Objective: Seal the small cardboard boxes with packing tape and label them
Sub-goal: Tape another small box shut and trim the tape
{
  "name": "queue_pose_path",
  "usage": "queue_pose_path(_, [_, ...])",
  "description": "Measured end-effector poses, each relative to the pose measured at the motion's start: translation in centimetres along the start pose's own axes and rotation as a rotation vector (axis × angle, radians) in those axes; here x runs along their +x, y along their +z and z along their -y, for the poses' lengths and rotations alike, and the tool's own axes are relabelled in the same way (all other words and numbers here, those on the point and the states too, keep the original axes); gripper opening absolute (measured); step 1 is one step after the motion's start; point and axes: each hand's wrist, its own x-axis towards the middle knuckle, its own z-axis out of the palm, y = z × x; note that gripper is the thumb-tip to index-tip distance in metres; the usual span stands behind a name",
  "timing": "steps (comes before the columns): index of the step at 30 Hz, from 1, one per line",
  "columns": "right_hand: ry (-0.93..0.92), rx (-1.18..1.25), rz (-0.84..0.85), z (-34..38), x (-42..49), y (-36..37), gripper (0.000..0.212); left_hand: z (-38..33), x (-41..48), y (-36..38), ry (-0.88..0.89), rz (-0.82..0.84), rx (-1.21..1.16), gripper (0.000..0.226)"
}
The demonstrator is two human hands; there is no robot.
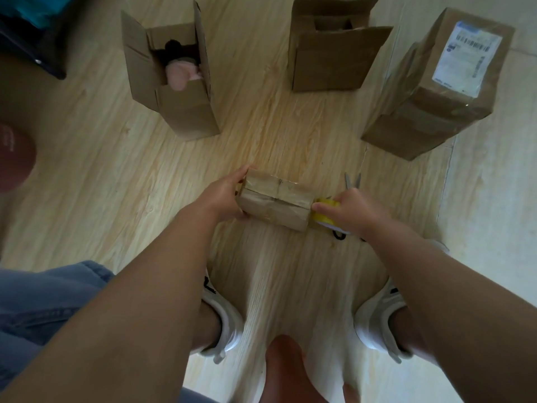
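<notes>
No text is legible. The white shipping label (465, 58) on the tall taped brown cardboard box (421, 120), far right, bears a barcode and printed lines, too blurred to read. Faint lettering on the dark red round object (14, 158), left edge, is likewise unreadable.

We see open floor (261, 146) between the taped box (276, 202) and three boxes standing beyond: an open box (180, 112) left, a second open box (328, 65) centre, a labelled box (421, 112) right, with bare gaps between them. Our left hand (223, 194) grips the taped box's left end; our right hand (351, 207), holding the tape roll (322, 218), blocks its right end. Scissors (348, 181) lie just behind it.
</notes>
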Motion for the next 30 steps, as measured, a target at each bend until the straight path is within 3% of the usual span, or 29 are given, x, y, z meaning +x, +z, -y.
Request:
queue_pose_path(3, [0.012,0.020,0.025,0.0,0.2,0.0,0.058,0.0,-0.3,1.2,-0.011,-0.033,0.120,0.116])
queue_pose_path(7, [0.035,0.018,0.022,0.1,0.3,0.0,0.058,-1.6,-1.9,4.5,0.017,-0.330,0.473,0.096])
queue_pose_path(9, [0.045,0.018,0.026,0.3,0.3,0.0,0.058,-2.9,-3.0,6.8,0.114,-0.381,0.582,0.090])
queue_pose_path(13, [0.031,0.006,0.012,1.3,0.1,0.6,0.055,-1.3,-3.4,9.5,0.221,-0.359,0.602,0.095])
queue_pose_path(21, [0.057,-0.011,0.006,1.5,0.2,1.1,0.053,-2.0,-3.1,8.7,0.136,-0.222,0.662,0.097])
queue_pose_path(26, [0.092,0.005,-0.001,1.9,0.0,0.7,0.054,-3.2,-4.1,7.8,0.154,-0.253,0.571,0.085])
queue_pose_path(30, [0.107,0.020,-0.007,2.0,-0.4,0.8,0.057,-3.4,-5.8,9.9,0.212,-0.240,0.636,0.078])
